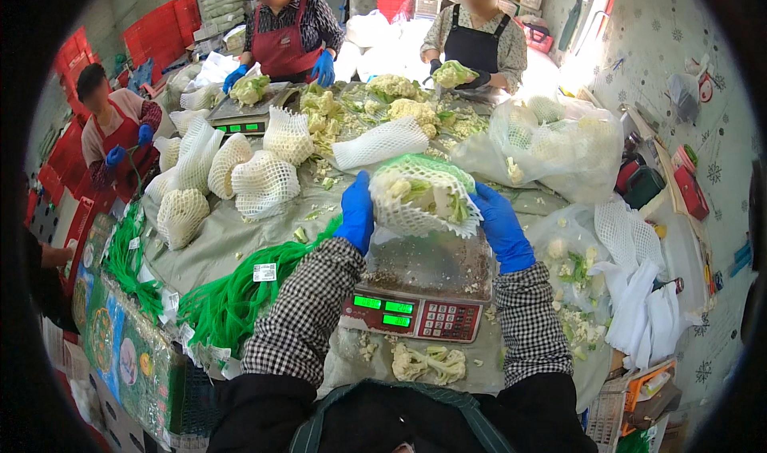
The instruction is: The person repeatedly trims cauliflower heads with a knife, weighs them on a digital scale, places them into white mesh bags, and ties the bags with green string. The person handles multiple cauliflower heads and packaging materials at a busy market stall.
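Observation:
Between my blue-gloved left hand (358,210) and my right hand (503,230) is a cauliflower (413,192) in a white foam net sleeve, with green netting over its top. Both hands grip it from the sides, with the pale stem end and leaves turned towards me. It is above the far part of the platter of a red digital scale (431,267), whose green displays are lit. The platter carries brown dirt and crumbs. Loose cauliflower florets (428,363) lie in front of the scale.
Green net bags (239,291) with tags lie at left, near sleeved cauliflowers (266,183). An empty foam sleeve (380,141) and bare cauliflowers (413,114) lie beyond. A plastic bag (557,141) sits at right. Co-workers (284,39) stand around the table, one holding a cauliflower (453,74).

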The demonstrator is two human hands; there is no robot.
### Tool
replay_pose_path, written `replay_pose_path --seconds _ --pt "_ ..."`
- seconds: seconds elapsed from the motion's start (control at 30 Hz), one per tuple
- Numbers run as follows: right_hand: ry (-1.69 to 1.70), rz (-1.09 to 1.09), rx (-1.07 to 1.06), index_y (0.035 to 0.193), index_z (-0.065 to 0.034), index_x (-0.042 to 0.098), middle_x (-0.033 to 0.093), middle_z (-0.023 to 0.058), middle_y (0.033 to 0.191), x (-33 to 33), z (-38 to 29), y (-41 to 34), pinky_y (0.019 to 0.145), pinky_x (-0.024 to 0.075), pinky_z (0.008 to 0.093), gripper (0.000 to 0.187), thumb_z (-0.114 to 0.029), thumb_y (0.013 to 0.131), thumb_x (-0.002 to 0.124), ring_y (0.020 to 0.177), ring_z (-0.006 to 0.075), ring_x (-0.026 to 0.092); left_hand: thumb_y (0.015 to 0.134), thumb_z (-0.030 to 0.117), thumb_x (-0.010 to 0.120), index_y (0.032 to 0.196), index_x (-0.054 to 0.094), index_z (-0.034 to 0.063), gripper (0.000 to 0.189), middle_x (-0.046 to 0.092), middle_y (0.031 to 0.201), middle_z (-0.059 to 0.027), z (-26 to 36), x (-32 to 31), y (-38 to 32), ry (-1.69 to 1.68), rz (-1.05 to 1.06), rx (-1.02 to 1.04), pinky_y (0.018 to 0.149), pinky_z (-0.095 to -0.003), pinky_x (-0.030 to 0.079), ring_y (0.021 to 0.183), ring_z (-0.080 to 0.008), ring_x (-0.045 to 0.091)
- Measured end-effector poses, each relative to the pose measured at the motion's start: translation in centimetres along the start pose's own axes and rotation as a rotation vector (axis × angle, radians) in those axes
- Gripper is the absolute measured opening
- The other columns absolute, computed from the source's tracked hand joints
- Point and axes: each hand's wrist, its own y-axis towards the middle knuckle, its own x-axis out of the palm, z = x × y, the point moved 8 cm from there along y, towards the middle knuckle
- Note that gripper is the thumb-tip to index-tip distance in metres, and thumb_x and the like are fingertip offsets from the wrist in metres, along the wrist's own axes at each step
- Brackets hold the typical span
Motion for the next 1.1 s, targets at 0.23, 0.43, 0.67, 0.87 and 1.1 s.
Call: replay_pose_path --seconds 0.23,0.43,0.67,0.87,1.1 --pt "-0.951 0.382 -0.238 0.092 0.0002 0.065 0.064 0.0197 0.079 -2.8 -1.7 0.6 0.066 0.0471 0.0362 0.025 -0.022 0.084 0.057 0.07 0.0274 0.063 0.081 0.031 0.057 0.072 0.062 -0.0032 0.036 0.063 0.069 -0.016 5.2 1.7 -1.5 0.692 0.123 0.342 0.061 -0.0351 0.045 0.064 -0.0222 0.059" --pt "-0.918 0.281 -0.458 0.088 0.0005 0.065 0.064 0.0171 0.076 -1.0 -9.5 1.0 0.063 0.0468 0.0352 0.027 -0.025 0.086 0.056 0.067 0.0251 0.062 0.089 0.024 0.054 0.081 0.05 0.0055 0.02 0.057 0.069 -0.0209 14.3 6.6 -7.5 1.221 0.158 1.012 0.056 -0.0448 0.043 0.066 -0.0409 0.056" --pt "-0.496 0.061 -0.169 0.092 -0.0008 0.063 0.057 0.0026 0.069 6.6 -16.7 -4.0 0.048 0.0427 0.0235 0.021 -0.02 0.087 0.057 0.054 0.009 0.05 0.089 0.028 0.053 0.079 0.051 0.0032 0.027 0.056 0.069 -0.0232 21.2 4.8 -12.1 1.384 0.142 1.005 0.054 -0.0467 0.041 0.066 -0.0427 0.055" --pt "-0.339 0.016 -0.282 0.094 0.0008 0.062 0.048 -0.001 0.062 12.3 -19.8 -10.9 0.038 0.0318 0.0186 0.018 -0.015 0.089 0.054 0.045 0.0051 0.04 0.079 0.044 0.065 0.061 0.054 -0.0001 0.048 0.051 0.054 -0.0159 21.3 -0.2 -18.4 1.519 -0.012 0.717 0.048 -0.0366 0.038 0.047 -0.0252 0.047" --pt "0.082 -0.037 -0.017 0.096 0.0029 0.059 0.042 -0.004 0.057 14.0 -14.4 -12.4 0.035 0.0274 0.0183 0.022 -0.016 0.093 0.047 0.04 0.0026 0.033 0.071 0.029 0.074 0.076 0.058 0.0018 0.032 0.058 0.069 -0.0155 15.1 -8.5 -24.9 1.698 -0.361 0.233 0.06 -0.0348 0.045 0.061 -0.0256 0.055"
